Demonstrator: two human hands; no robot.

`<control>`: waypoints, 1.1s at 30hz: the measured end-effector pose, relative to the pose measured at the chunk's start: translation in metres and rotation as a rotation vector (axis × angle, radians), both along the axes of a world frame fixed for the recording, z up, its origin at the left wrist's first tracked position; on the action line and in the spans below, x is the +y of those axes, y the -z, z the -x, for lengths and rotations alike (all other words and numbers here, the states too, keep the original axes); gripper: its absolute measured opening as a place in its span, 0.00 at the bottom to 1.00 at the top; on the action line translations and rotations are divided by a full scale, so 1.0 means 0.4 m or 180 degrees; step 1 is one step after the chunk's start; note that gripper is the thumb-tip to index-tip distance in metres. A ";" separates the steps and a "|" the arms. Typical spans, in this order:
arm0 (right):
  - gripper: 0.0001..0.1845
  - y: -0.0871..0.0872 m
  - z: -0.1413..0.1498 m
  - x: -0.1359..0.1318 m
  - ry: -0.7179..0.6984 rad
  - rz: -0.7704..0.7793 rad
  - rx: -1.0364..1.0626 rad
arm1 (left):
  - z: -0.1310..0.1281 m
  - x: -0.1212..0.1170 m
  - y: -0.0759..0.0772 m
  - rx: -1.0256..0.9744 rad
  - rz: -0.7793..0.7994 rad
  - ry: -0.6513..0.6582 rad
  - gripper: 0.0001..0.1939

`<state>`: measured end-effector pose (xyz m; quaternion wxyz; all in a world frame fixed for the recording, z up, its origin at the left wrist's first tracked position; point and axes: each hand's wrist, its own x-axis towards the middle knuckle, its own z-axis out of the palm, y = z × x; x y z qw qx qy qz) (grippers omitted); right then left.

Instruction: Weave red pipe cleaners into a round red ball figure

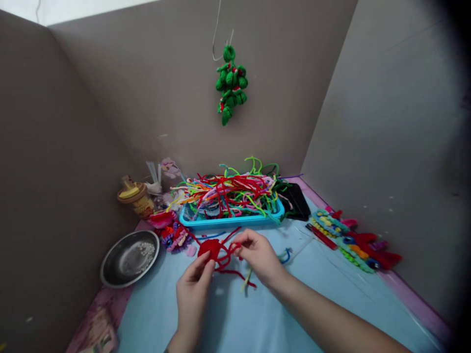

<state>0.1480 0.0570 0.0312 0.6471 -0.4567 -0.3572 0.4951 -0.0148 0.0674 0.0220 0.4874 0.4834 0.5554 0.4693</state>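
Note:
Low over the blue cloth, my left hand [196, 277] pinches the lower edge of a red yarn piece [210, 246] between thumb and fingers. Several red strands stick out from this piece, and loops of red yarn [223, 256] lie between my two hands. My right hand [256, 254] is closed on a red strand near those loops; its fingertips are pressed together. Beneath my right hand, a pale yellow-green strand [246, 282] lies beside a red strand end, and a blue strand [286, 256] shows just past the wrist.
Behind my hands stands a blue tray [231, 223] heaped with colourful yarn strands. A metal bowl [121, 262] with small pale bits and a lidded cup [136, 198] are at left. Yarn pieces [355, 250] and a red-handled tool [324, 237] lie right. A green yarn ornament [231, 83] hangs above.

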 end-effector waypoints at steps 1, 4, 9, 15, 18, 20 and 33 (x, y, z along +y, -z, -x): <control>0.06 0.003 0.004 -0.002 0.0051 -0.0057 -0.0046 | -0.002 -0.003 -0.002 0.0022 0.0011 0.0032 0.22; 0.07 0.016 0.017 -0.008 0.0169 -0.0127 -0.0204 | -0.006 -0.013 -0.005 0.0080 -0.0005 0.0081 0.21; 0.07 0.027 0.040 -0.025 0.0259 -0.0102 -0.0468 | -0.011 -0.029 -0.006 0.0185 -0.0193 0.0113 0.19; 0.05 0.030 0.067 -0.042 0.0437 0.0212 -0.0671 | -0.014 -0.035 -0.010 0.0303 -0.0350 0.0117 0.17; 0.04 0.036 0.073 -0.042 0.0250 0.0312 -0.0644 | -0.011 -0.032 -0.005 0.0272 -0.0363 0.0112 0.17; 0.03 0.038 0.073 -0.041 0.0141 0.0337 -0.0666 | -0.008 -0.029 0.000 0.0249 -0.0359 0.0116 0.18; 0.30 0.020 0.105 -0.059 -0.0725 -0.0009 0.0247 | -0.010 -0.031 -0.016 0.0280 -0.0430 0.0085 0.16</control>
